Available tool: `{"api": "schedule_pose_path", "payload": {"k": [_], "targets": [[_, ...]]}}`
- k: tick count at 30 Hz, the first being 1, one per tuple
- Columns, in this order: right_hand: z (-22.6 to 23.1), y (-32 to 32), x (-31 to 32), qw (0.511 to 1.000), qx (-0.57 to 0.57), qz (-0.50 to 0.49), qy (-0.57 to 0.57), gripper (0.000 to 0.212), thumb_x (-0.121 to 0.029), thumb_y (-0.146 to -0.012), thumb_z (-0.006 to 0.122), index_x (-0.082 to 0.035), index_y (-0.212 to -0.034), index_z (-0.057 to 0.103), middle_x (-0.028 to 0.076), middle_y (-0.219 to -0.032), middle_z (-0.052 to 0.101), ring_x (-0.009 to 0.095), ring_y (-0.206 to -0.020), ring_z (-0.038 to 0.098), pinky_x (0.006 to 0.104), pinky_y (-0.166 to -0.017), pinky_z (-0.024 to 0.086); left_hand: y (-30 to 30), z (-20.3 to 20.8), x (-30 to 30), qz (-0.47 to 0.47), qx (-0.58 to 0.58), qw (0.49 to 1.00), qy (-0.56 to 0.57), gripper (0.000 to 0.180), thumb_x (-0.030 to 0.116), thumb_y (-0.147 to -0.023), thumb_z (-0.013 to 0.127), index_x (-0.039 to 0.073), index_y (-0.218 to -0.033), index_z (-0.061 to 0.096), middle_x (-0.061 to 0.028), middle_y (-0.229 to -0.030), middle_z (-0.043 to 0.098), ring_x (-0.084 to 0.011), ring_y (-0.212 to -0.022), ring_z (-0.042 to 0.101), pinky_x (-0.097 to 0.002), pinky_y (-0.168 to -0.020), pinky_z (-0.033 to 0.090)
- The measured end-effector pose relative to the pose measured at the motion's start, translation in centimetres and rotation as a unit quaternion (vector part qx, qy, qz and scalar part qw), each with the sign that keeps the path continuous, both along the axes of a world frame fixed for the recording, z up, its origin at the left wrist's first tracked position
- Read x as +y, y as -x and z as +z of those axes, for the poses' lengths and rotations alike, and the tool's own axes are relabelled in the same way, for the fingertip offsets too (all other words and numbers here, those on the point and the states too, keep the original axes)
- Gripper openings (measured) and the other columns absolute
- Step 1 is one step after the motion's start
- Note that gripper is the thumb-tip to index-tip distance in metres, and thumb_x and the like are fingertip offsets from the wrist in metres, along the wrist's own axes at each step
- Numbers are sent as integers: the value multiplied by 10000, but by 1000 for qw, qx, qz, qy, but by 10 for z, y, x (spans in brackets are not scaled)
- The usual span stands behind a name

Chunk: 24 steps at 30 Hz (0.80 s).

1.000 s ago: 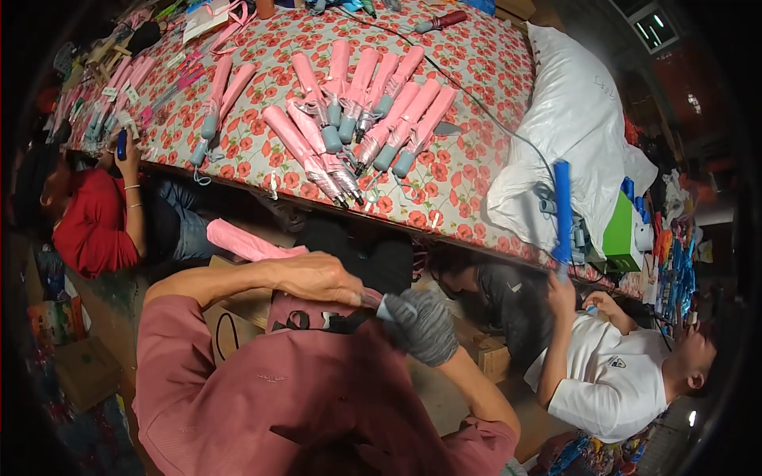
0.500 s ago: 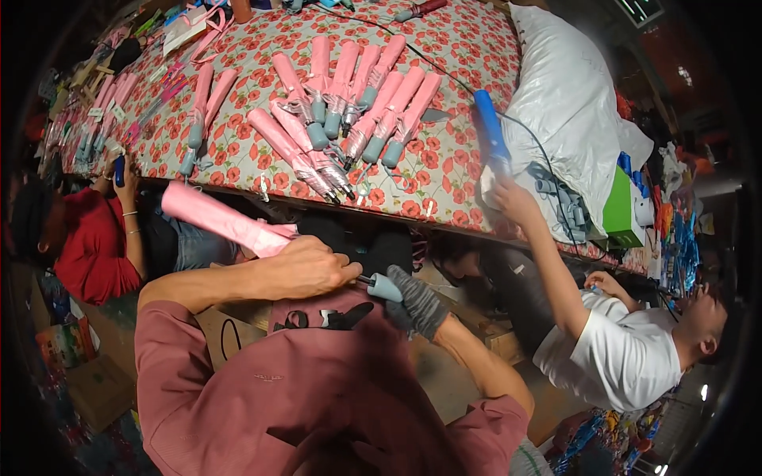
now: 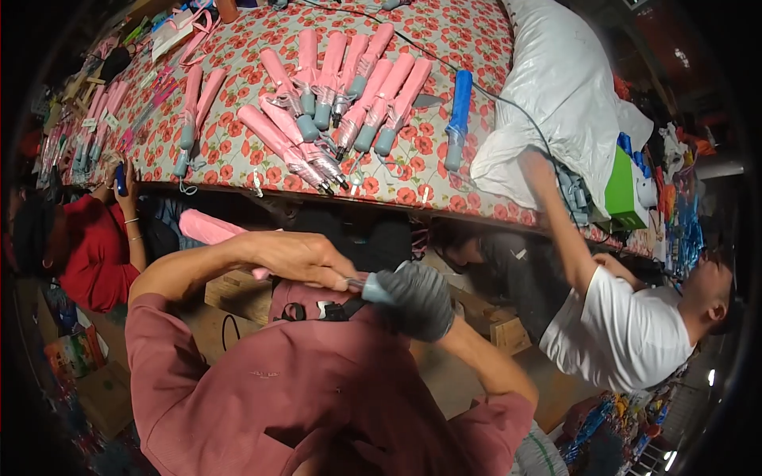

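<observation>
We had a single view, from a fisheye camera worn on the head, looking steeply down and forward. Our own chest and forearms filled the lower edge, very near. Farther off, the flowered table [image 3: 444,182] curved across the top, its edges bending toward the dark rim.

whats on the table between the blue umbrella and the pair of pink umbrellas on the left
In the head view, a fanned cluster of folded pink umbrellas with grey handles lies between the blue umbrella and the pair of pink umbrellas on the floral tablecloth.
</observation>
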State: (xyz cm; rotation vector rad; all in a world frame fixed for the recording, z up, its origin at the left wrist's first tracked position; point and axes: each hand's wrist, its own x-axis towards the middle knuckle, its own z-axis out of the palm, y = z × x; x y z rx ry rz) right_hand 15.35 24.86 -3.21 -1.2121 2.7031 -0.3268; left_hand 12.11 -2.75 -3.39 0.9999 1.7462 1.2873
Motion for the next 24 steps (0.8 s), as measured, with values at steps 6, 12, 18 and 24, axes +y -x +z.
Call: {"api": "schedule_pose_path", "payload": {"k": [6, 12, 18, 24], "targets": [[-18, 12, 6, 957, -113, -144, 225, 255, -236, -859, 695, -105, -1078, 681, 135, -992, 661, 344, -742, 622, 420, -632, 503, -8, 10, 17, 79, 358, 906, 212, 219, 271, -961, 652, 100, -1083, 715, -99, -802, 704, -344, -634, 629, -431, -587, 462], [-12, 11, -1, 974, 52, -76, 207, 304, -217, -849, 690, -76, -1117, 666, 142, -994, 652, 350, -776, 629, 435, -688, 521, 9, 19, 10, 88, 146, 979, 114, 244, 297, -933, 664, 111, -1084, 708, -121, -770, 695, -379, -651, 647, -448, -576, 461], [-57, 28, 15, 960, 39, -32, 275, 394, -233, -824, 715, -37, -1158, 643, 141, -1005, 652, 346, -804, 630, 446, -720, 523, -4, 4, 20, 102, 296, 925, 216, 229, 289, -950, 644, 131, -1099, 718, -142, -731, 678, -383, -632, 638, -458, -591, 465], [-6, 36, 12, 981, 50, 5, 190, 469, -271, -797, 743, -20, -1177, 629, 143, -958, 641, 342, -800, 613, 440, -708, 508, 20, 23, 16, 103, 217, 950, 199, 206, 279, -950, 641, 133, -1079, 712, -145, -728, 678, -383, -638, 640, -470, -600, 467]]}}
